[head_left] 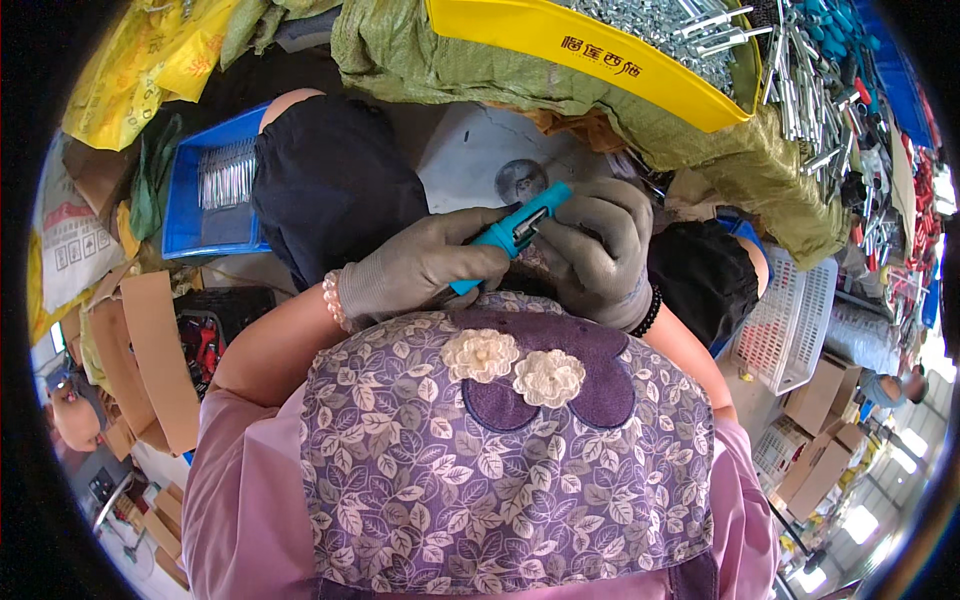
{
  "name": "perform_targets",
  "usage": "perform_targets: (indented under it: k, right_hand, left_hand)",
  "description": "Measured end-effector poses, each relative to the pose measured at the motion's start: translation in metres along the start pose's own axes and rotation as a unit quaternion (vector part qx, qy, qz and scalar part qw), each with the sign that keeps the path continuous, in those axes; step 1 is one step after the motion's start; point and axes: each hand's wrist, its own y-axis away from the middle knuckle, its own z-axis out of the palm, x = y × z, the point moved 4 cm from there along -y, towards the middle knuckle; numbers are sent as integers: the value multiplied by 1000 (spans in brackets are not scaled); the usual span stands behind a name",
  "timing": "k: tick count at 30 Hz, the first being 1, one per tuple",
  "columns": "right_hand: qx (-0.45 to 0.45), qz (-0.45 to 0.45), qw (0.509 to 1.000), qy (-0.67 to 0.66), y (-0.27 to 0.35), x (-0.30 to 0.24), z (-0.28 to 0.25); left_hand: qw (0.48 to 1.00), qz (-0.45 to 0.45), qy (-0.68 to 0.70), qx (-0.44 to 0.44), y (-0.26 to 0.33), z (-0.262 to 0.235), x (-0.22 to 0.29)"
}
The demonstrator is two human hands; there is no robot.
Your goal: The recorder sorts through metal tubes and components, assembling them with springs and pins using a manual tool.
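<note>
Both gloved hands meet just above the lap. The left hand (415, 268) is closed around the lower body of a turquoise plastic handle (515, 232), which lies slanted between the hands. The right hand (600, 250) is curled over the handle's upper part, fingertips pinching near a small metal piece at its middle. By appearance, this one piece is mid-assembly and not yet laid aside. Much work seems left: a yellow bin (600, 50) ahead is heaped with bright metal rods, and more rods with turquoise handles are piled at far right (815, 80). A blue tray (215, 190) to the left holds a row of thin metal pins. The gloves are grey, coated and matte; the handle smooth and cylindrical; a woven green sack (760, 170) is coarse and crumpled; a white basket (795, 320) is latticed plastic.
</note>
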Motion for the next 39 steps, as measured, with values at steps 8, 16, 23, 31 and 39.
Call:
perform_targets:
  k: [8,16,23,31,39]
  right_hand:
    - [-39,4,996,-85,-15,0,3]
    - [-94,-24,991,-86,-32,1,-11]
    - [70,362,871,-324,-15,11,-23]
    - [-33,453,844,-284,14,24,-18]
    - [-26,450,835,-315,11,20,-15]
  left_hand:
    - [931,237,-272,46,-3,-3,3]
    - [994,18,-103,5,3,3,6]
    - [999,-1,-39,-7,1,-1,-1]
    - [999,-32,-2,-12,0,0,-5]
    - [999,-6,-6,-49,-1,-4,-7]
